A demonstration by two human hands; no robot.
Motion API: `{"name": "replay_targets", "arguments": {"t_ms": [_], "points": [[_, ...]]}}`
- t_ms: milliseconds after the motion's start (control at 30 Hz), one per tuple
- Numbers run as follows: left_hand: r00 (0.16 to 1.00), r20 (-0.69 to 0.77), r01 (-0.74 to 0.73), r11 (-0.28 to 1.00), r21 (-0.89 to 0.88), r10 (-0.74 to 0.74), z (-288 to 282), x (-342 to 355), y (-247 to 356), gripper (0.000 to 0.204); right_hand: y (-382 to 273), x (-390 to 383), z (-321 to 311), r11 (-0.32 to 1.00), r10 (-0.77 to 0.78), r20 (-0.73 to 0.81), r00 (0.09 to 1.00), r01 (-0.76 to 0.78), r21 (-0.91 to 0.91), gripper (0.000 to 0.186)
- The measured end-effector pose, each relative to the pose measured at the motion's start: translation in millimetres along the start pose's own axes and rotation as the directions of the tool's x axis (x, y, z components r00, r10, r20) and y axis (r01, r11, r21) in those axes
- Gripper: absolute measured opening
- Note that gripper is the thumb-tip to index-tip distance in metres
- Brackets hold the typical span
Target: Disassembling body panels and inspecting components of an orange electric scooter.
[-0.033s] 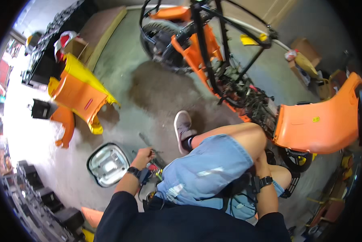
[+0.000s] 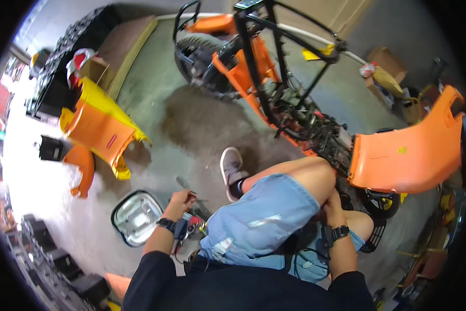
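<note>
I squat on a concrete floor beside a stripped orange scooter (image 2: 274,88). My left hand (image 2: 180,199), with a dark watch at the wrist, reaches down to the floor, fingers curled over a grey long-handled tool (image 2: 184,183). A small heap of hand tools (image 2: 195,222) lies just beside it. My right hand (image 2: 330,201) goes past my bent knee toward the scooter's lower engine area (image 2: 331,137). The knee mostly hides it, and only the watch-bearing wrist shows clearly.
A detached headlight unit (image 2: 136,216) lies on the floor left of my hand. Yellow and orange body panels (image 2: 100,129) stand further left. A big orange panel (image 2: 409,150) hangs at the right. There are black crates (image 2: 61,259) at lower left and cardboard boxes (image 2: 386,65) at top right.
</note>
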State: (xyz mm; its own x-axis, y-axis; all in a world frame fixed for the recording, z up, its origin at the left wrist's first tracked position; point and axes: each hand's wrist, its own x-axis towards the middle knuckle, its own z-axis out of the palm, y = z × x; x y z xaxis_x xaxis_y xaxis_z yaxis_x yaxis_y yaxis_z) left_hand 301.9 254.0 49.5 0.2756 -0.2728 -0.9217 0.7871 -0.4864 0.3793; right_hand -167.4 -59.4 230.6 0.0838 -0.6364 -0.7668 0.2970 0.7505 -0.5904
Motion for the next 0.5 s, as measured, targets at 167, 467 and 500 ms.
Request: {"name": "replay_targets", "arguments": {"t_ms": [167,467,500], "points": [[0.849,0.238,-0.409,0.872,-0.268,0.471,77.7,-142.1,152.4,0.016,-29.1,-34.8,36.3,0.92,-0.37,-0.01,0.929,0.365,-0.142,0.022],[0.158,0.701,-0.666,0.599,-0.444,0.695,306.3,-347.2,210.5,0.024,-85.1,-163.5,87.3,0.885,-0.464,0.411,0.785,0.39,0.254,0.043],[0.097,0.737,-0.64,0.609,-0.468,0.669,335.2,-351.3,205.4,0.022,-86.2,-172.9,91.4,0.857,-0.514,0.461,0.723,0.405,0.32,0.046]]}}
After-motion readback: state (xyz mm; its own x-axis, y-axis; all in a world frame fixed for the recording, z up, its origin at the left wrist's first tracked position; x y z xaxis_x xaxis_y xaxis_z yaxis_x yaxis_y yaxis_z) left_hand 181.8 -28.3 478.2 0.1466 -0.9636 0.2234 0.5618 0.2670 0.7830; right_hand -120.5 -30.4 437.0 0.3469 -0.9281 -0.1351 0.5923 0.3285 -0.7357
